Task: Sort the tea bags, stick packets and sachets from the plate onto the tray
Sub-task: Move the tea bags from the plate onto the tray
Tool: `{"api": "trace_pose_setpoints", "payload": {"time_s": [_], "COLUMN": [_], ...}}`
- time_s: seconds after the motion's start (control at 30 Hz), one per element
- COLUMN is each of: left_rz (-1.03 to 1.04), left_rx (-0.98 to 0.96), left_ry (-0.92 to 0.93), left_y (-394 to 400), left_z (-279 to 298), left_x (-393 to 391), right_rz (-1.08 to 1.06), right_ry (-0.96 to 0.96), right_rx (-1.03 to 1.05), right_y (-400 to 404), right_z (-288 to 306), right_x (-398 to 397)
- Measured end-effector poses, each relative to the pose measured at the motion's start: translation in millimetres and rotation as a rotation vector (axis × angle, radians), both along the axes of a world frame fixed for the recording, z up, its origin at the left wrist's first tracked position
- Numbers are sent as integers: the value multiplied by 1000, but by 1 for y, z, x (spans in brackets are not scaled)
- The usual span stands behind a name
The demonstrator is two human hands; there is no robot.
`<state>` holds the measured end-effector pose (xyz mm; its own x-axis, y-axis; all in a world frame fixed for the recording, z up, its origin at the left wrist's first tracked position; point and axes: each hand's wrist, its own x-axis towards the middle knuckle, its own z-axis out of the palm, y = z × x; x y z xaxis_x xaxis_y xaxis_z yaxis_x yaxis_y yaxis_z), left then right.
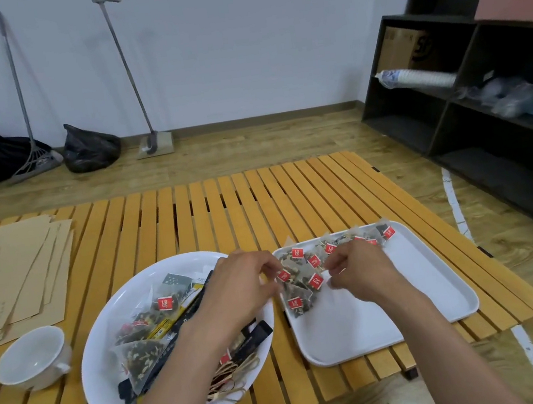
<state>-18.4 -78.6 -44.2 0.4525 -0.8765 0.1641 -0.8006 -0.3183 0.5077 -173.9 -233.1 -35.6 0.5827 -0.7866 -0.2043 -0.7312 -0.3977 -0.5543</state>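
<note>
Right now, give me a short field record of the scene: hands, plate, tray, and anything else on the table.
left hand: left hand, fingers curled, pinching a red-tagged pyramid tea bag at the tray's near-left edge
right hand: right hand over the tray, fingers curled at the tea bags; exact grip unclear
source: round white plate holds more tea bags, black and yellow stick packets and sachets
target: white rectangular tray; tea bags along its far edge and left side
other: white ceramic cup, brown paper sheets, slatted wooden table

A white cup (33, 358) and brown envelopes (18, 274) lie on the slatted table (212, 216); black shelves (471, 111) stand right.
</note>
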Motion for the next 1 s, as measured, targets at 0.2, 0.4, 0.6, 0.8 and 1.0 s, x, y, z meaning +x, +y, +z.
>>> {"api": "trace_pose_setpoints", "payload": {"time_s": [0.2,0.4,0.6,0.8,1.0], "left_rz": [206,316,309,215,154], "left_rx": [25,157,105,-82,-111], "left_ry": [97,132,184,398,478], "left_y": [59,107,103,97,81], "left_z": [24,23,19,38,45], "left_x": [54,90,92,75,58], "right_rz": [63,292,605,738,642], "right_ry": [-297,-304,-213,-74,-262], "right_rx": [-150,-72,69,90,47], "right_y": [27,67,100,98,91], "right_z": [12,6,11,15,19], "right_x": [18,47,57,49,43]}}
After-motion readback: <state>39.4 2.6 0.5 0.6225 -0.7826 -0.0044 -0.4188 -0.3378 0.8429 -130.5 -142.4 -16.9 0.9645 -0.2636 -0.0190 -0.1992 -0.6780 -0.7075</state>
